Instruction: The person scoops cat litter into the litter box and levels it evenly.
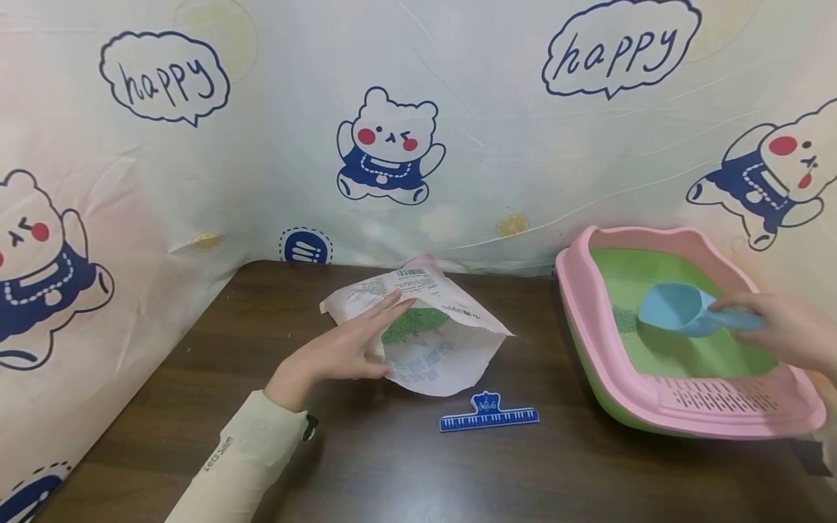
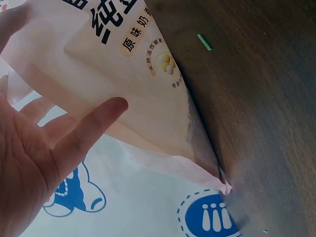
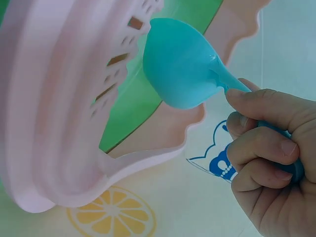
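Note:
On the table lies a white paper bag (image 1: 458, 363), its mouth gaping toward me and green granules (image 1: 418, 325) inside. My left hand (image 1: 349, 349) rests at the bag's left side, fingers stretched along the upper edge and thumb near the lower lip. Seen from the left wrist, the thumb (image 2: 94, 126) lies straight over the bag's printed side. At the right, my right hand (image 1: 785, 323) grips the handle of a light blue scoop (image 1: 676, 309). The scoop's bowl is over the green-floored litter box (image 1: 578, 319) with its pink rim. A small patch of granules (image 1: 625, 318) lies in the box beside the bowl.
A blue clip (image 1: 489, 414) with a piano-key pattern lies on the dark wooden table (image 1: 392, 465) in front of the bag. A slotted pink ledge (image 1: 726, 396) forms the box's near side. Behind everything hangs a printed bear cloth (image 1: 490, 181).

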`<state>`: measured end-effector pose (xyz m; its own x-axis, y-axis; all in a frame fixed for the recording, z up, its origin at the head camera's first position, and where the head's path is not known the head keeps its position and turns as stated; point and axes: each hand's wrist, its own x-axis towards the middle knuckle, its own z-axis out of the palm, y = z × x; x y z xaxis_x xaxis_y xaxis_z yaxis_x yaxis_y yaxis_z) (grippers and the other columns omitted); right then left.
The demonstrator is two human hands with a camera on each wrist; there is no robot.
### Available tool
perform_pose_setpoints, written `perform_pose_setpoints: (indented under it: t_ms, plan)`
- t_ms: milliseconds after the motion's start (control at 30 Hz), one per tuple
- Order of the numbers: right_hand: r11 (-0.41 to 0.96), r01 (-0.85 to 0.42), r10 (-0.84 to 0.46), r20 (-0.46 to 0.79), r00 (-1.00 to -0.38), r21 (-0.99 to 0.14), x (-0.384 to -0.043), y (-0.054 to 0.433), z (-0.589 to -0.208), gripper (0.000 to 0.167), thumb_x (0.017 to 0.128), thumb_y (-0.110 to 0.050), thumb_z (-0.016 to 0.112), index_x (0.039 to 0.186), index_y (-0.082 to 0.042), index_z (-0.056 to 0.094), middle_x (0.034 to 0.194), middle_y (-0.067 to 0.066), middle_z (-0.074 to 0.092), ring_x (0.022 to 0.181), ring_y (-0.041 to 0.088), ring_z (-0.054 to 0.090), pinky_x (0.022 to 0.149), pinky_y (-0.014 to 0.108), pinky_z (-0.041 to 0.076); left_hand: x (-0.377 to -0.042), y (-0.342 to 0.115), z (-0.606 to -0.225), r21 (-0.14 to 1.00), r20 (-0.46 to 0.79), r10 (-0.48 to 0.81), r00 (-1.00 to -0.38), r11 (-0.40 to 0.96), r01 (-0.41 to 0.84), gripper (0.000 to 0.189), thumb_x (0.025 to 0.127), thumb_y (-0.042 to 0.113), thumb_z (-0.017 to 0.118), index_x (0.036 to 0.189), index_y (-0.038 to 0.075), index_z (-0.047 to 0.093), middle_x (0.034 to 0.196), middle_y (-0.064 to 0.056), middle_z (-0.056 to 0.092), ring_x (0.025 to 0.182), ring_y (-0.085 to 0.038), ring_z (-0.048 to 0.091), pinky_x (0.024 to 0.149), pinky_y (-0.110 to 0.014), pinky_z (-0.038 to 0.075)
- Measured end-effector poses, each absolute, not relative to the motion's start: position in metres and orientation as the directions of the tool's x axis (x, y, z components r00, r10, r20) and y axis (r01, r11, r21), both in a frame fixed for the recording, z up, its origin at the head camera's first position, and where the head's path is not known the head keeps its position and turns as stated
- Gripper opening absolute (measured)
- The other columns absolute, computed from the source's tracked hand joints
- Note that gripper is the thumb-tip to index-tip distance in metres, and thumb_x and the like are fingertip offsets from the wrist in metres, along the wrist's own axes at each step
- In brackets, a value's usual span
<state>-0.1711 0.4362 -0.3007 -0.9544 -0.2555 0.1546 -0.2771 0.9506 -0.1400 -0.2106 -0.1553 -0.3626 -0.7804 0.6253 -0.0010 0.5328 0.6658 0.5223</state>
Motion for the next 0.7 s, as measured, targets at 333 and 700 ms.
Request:
perform_pose_setpoints:
  t_ms: [333,700]
  plan:
    - [0.947,-0.285,-0.244,0.247,-0.938,-0.145,-0.155,0.434,-0.306,0.039,0.072,0.007,0.075,0.11,0.002,0.066,0.074,0.001,0.059,0.062,-0.003,0.036,0.055,0.02,0.033,-0.212,-0.154,-0.363,0.527,-0.003,0.636,-0.771,0.657,0.539,0.104,0.083,0.022,0.079,0.157,0.047,0.009,0.169,0.003,0.004,0.151,-0.028,0.027,0.112,-0.051,0.041]
    - [0.9,-0.349,-0.229,0.398,-0.888,-0.261,-0.133,0.421,-0.308,0.073,0.07,0.013,0.071,0.108,-0.047,0.059,0.082,-0.018,0.057,0.054,-0.002,0.033,0.049,0.022,0.031,-0.21,-0.153,-0.362,0.535,-0.012,0.621,-0.784,0.666,0.519,0.104,0.083,0.022,0.078,0.156,0.048,0.009,0.169,0.005,0.003,0.15,-0.029,0.028,0.112,-0.052,0.041]
